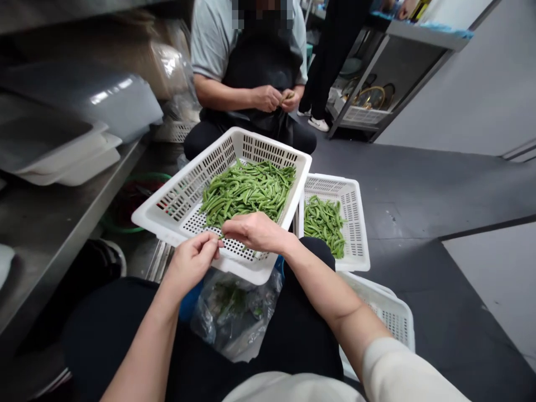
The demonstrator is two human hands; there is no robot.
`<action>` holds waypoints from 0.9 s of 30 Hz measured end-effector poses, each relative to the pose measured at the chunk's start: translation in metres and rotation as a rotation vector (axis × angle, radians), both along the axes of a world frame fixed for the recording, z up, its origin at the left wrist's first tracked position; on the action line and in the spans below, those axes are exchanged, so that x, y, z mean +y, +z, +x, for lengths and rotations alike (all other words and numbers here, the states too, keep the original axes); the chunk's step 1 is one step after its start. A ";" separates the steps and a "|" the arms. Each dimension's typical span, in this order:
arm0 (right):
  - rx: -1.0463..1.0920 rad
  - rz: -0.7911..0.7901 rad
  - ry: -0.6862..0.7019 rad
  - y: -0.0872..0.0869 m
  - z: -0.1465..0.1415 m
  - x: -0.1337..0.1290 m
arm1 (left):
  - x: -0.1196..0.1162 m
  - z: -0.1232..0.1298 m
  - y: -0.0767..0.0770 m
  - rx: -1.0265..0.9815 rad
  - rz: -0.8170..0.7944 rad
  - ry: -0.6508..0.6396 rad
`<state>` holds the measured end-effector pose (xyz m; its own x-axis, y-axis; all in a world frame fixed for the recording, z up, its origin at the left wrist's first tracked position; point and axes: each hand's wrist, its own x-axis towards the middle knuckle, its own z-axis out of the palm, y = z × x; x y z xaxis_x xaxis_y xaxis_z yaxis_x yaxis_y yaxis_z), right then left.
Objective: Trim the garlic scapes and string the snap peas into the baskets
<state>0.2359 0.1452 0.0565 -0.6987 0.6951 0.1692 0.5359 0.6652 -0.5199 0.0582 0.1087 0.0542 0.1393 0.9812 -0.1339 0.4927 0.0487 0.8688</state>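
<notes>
Over the near rim of a white slotted basket [167,218], my left hand [195,258] pinches a green pea pod [221,237] between thumb and fingertips. My right hand [253,231] is closed at the pod's other end, its fingertips mostly turned out of sight. A heap of green pea pods [249,190] lies in the basket just beyond my hands. Below the near rim, between my knees, a clear plastic bag [209,312] holds some green scraps.
A second white basket [358,223] with fewer pods stands at the right, another white basket [397,321] nearer me. Opposite sits a person in a black apron [262,61], both hands together. A metal shelf [84,234] with trays runs along the left; a green-rimmed tub [121,228] sits beneath.
</notes>
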 end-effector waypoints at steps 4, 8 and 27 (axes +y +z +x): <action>0.177 -0.025 -0.052 -0.016 0.002 -0.001 | 0.005 0.011 -0.001 -0.156 -0.090 0.086; 0.529 -0.216 -0.186 -0.020 0.002 -0.001 | 0.008 0.018 -0.004 -0.220 -0.092 0.141; 1.232 -0.997 -0.246 -0.016 -0.004 0.003 | 0.003 0.025 0.011 -0.053 0.109 -0.039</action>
<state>0.2323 0.1486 0.0405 -0.3457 0.9370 -0.0507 -0.4803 -0.2231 -0.8482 0.0833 0.1119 0.0649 0.1813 0.9833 -0.0187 0.4458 -0.0652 0.8928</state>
